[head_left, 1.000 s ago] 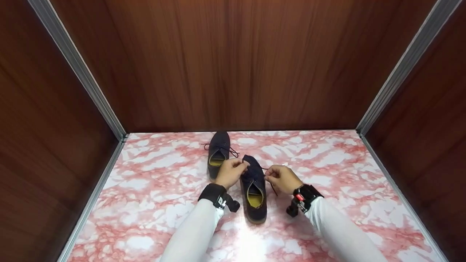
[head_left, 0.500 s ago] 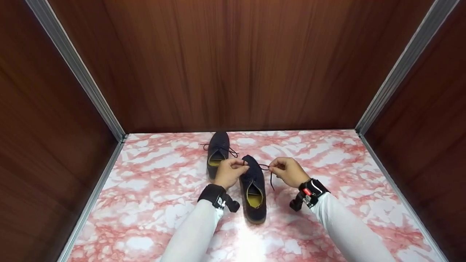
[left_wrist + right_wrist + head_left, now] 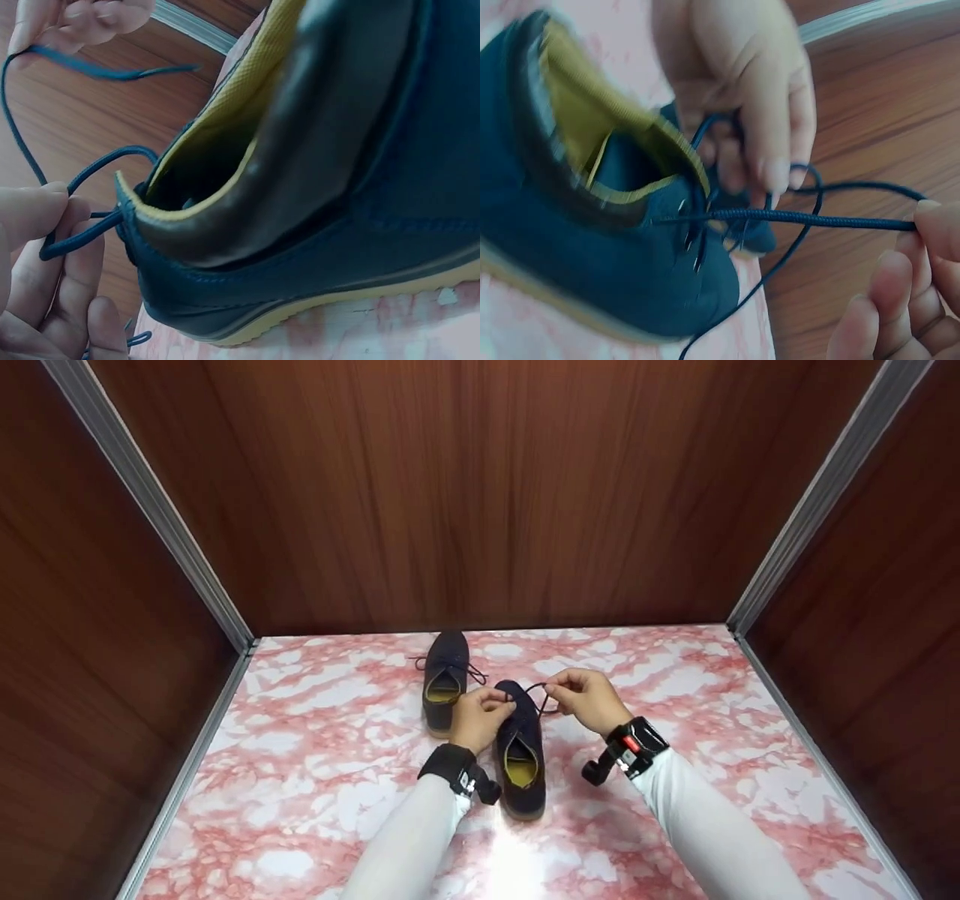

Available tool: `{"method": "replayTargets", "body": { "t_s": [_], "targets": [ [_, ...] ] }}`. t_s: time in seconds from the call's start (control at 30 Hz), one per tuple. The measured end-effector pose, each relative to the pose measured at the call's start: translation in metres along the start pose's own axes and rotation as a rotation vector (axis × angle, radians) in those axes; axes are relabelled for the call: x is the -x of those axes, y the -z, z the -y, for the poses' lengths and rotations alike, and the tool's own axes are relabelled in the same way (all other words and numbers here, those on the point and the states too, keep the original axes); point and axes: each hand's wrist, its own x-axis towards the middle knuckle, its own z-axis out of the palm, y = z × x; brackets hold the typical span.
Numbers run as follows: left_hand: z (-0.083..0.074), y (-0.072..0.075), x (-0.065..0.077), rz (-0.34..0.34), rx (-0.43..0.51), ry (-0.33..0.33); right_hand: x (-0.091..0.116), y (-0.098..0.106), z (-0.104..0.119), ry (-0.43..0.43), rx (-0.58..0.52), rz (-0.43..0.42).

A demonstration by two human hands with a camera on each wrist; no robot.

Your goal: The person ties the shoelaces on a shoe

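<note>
A dark navy lace-up shoe (image 3: 525, 801) with a yellow lining stands between my hands, toe pointing away from me. My left hand (image 3: 478, 718), over the shoe's left side, pinches a loop of its shoelace (image 3: 77, 240) between thumb and fingers. To the right of the toe, my right hand (image 3: 591, 700) pinches another stretch of the lace and holds it out taut. The right wrist view shows this dark blue cord (image 3: 817, 220) running from the shoe to my right fingertips (image 3: 928, 217). A free lace end hangs past my right fingers in the left wrist view.
The matching shoe (image 3: 448, 649), its lace tied in a bow, stands farther back on the left. Both shoes are on a red-and-white marbled surface (image 3: 315, 780). Brown wood-look panels (image 3: 480, 495) with grey metal edging (image 3: 154, 499) enclose it at the back and sides.
My right hand moves out to the right, then up and back toward the left hand, carrying the lace across above the toe. My left hand keeps its pinch almost in place.
</note>
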Motion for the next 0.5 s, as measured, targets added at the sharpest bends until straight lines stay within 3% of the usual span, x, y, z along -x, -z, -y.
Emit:
{"method": "replayTargets", "body": {
  "t_s": [0.2, 0.5],
  "targets": [
    [-0.002, 0.001, 0.002, -0.008, -0.018, -0.004, -0.003, -0.008, 0.010, -0.012, -0.075, -0.032],
    [-0.001, 0.002, 0.002, -0.011, -0.016, 0.010, -0.003, -0.022, 0.019, 0.139, 0.020, -0.107]
  ]
}}
